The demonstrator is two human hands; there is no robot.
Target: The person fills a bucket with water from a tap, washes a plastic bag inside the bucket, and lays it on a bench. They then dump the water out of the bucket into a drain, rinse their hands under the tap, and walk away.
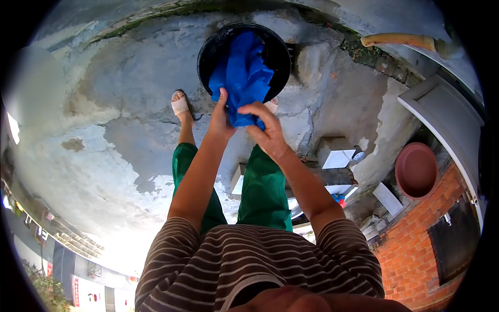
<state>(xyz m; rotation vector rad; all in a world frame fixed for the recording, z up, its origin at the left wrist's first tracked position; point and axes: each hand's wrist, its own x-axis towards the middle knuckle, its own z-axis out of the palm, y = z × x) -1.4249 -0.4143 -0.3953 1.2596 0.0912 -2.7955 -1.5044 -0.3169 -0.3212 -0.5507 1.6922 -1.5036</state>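
Note:
A crumpled blue cloth [240, 78] hangs over the near rim of a round black bucket [283, 62], and its upper part lies inside the bucket. My left hand [222, 118] is closed on the cloth's left edge, thumb up along it, the other fingers hidden behind. On the opposite side, my right hand [266, 130] pinches the lower right corner with its fingers bent. Both hands are close together, just on my side of the rim.
The bucket stands on cracked concrete [150, 67]. My sandalled foot [180, 103] is left of it. At the right are a pale block [336, 156], a reddish basin [416, 170] and a brick wall [408, 249]. A yellowish pipe [400, 39] runs along the upper right.

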